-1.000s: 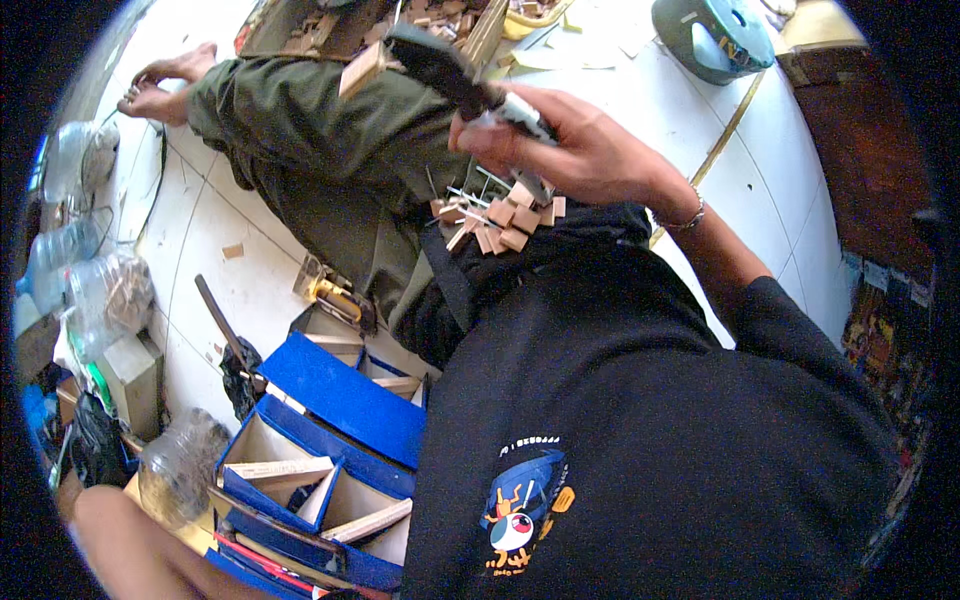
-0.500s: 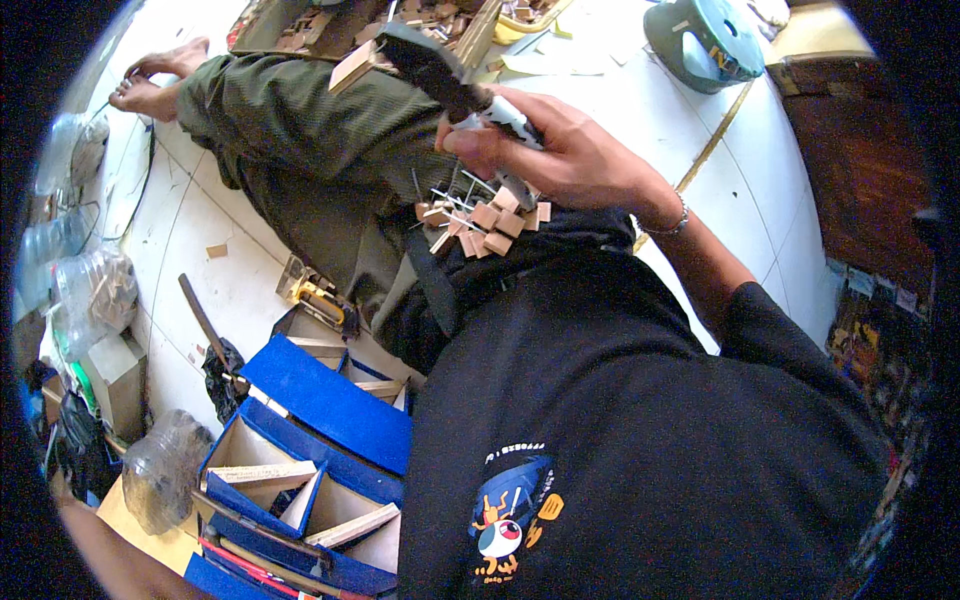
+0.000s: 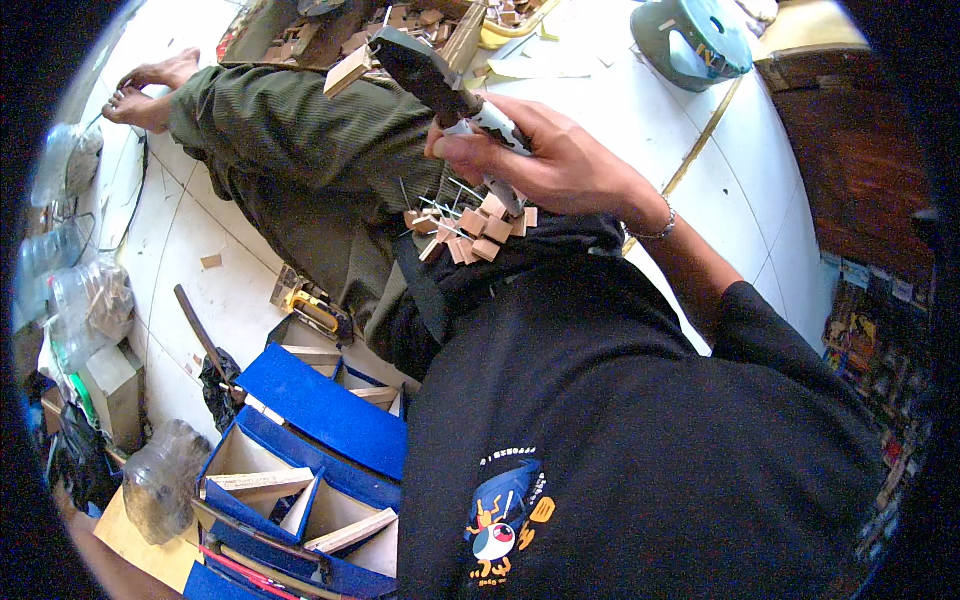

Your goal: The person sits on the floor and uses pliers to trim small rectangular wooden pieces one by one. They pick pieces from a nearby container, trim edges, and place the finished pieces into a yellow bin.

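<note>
My right hand (image 3: 540,155) is closed around the white-and-black handles of a pair of pliers (image 3: 425,75), held above my lap. A small wooden block (image 3: 347,72) sits at the tip of the dark jaws, with a thin nail standing up beside it; I cannot tell exactly how the jaws grip it. Below the pliers, a heap of small wooden blocks (image 3: 475,230) with thin nails lies on my lap. Part of my left forearm (image 3: 120,560) crosses the lower left edge, while its hand is outside the picture.
A wooden box (image 3: 310,45) of brown wood pieces stands beyond my leg. Blue compartment boxes (image 3: 320,400) with wooden dividers are at lower left, near a yellow-and-black tool (image 3: 312,305). Plastic bottles (image 3: 90,300) line the left side; a green plastic stool (image 3: 690,45) stands far right.
The whole view has shifted slightly. My right hand still holds the pliers with the block at their tip, in nearly the same pose over my lap.
</note>
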`<state>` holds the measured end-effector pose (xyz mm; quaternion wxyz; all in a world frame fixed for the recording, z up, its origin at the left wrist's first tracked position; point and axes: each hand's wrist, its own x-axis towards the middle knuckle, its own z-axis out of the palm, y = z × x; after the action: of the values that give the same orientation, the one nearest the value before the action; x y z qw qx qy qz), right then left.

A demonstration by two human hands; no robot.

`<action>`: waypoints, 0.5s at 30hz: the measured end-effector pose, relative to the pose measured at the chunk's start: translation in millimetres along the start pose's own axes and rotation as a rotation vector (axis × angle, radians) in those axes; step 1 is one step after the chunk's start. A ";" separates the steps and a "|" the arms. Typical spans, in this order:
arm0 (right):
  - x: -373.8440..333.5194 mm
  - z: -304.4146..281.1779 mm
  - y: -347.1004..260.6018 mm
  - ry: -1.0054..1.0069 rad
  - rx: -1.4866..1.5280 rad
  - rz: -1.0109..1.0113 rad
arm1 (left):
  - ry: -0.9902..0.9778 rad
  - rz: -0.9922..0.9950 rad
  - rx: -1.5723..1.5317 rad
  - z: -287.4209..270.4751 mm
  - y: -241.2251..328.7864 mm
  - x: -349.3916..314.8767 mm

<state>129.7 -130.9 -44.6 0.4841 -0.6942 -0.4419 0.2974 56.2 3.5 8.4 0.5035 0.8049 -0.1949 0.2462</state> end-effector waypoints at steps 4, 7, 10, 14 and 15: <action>-0.2 1.7 2.3 0.031 -0.013 -0.013 | 0.006 0.009 -0.002 1.0 -0.6 0.2; -0.1 2.6 3.5 0.041 -0.069 -0.012 | 0.012 0.009 0.002 1.0 -2.1 0.0; 0.5 2.2 3.3 0.008 -0.039 0.042 | 0.010 0.012 0.004 0.6 -2.7 -0.7; -0.4 2.0 2.0 0.032 -0.068 -0.002 | 0.015 0.010 0.002 -0.6 -2.7 -1.8; 1.0 3.9 2.1 0.058 -0.084 -0.031 | 0.014 0.009 0.004 -0.4 -2.6 -1.5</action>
<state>127.6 -128.7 -47.9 0.4715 -0.7153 -0.4507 0.2507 56.4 5.0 5.8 0.5020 0.8033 -0.1946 0.2546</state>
